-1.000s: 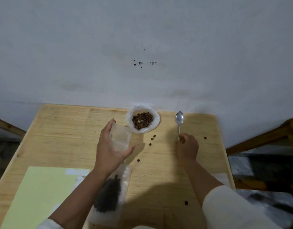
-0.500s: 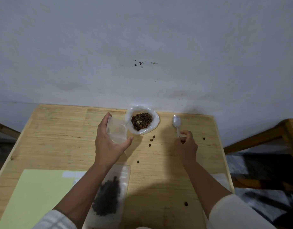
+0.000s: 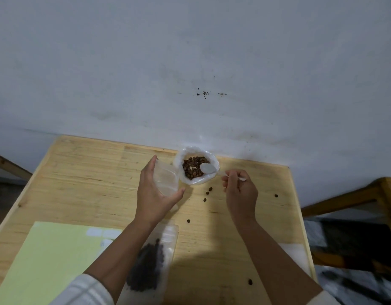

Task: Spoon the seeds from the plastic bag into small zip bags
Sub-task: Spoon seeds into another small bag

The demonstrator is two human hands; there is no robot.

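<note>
Wooden table [image 3: 84, 172] (seed-strewn) against a seemingly stained grey wall [image 3: 190, 62]

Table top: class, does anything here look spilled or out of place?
Yes. Loose seeds lie scattered on the bare table, outside the plastic bag: a few just in front of it, one towards the right edge, another near the front.

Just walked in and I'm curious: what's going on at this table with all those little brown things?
A person is portioning seeds. The right hand holds a spoon, its bowl over the seeds in the open plastic bag. The left hand holds an empty small zip bag right beside it, ready for filling. A filled zip bag lies nearer the person, partly under the left arm. A few loose seeds lie scattered on the wooden table.
</note>
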